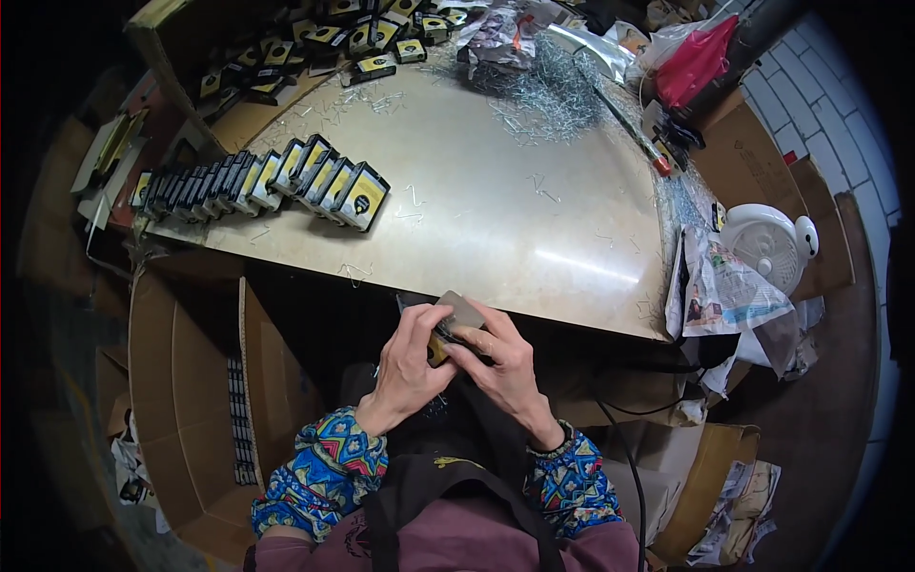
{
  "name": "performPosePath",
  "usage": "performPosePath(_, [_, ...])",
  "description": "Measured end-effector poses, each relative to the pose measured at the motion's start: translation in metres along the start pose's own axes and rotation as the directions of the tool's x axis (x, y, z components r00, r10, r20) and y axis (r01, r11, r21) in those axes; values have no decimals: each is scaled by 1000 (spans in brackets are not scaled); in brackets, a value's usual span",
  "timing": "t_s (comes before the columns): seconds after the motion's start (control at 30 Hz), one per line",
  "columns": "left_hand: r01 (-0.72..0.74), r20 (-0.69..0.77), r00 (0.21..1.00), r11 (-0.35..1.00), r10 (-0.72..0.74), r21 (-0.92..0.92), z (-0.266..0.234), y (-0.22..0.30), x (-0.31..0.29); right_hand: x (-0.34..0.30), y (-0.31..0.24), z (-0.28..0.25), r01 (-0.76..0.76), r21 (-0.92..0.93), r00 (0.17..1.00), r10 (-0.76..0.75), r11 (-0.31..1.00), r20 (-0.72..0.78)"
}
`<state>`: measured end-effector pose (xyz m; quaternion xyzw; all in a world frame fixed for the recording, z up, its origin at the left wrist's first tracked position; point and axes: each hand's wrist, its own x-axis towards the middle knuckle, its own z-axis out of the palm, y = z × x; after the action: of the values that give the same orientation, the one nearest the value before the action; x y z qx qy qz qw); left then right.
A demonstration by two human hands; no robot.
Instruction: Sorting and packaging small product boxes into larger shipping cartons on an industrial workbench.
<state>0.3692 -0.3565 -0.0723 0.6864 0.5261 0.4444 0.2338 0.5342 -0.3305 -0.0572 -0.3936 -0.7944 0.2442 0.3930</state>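
Purple cloth (448, 520) lies nearest, before the bench (496, 210). Both hands (408, 357) are clasped together on a small grey-and-yellow box (462, 308) just off the bench's near edge; black-and-yellow boxes (267, 181) line its left side.

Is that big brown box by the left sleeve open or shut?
Open: no flap closes the box, so you can see inside, where a stack shows.

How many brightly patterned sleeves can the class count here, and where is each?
2. The left patterned sleeve lies below the left hand in the picture; the right patterned sleeve lies below the right hand. No others show.
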Motion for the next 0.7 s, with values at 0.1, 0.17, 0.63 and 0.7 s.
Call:
performPosePath(0.1, [-17,17,1000,998,16,53,1,-1,2,-2,-9,8,-236,338,960,272,911,-62])
performPosePath(0.17, [17,-17,1000,998,-16,62,3,1,1,-5,-13,12,-336,396,927,375,855,-24])
performPosePath(0.63, [77,-81,995,972,-61,224,5,14,1,0,-29,15,-467,663,790,613,584,16])
performPosePath(0.7, [61,-95,995,973,-40,224,7,11,0,1,-31,19,-456,636,796,605,623,-21])
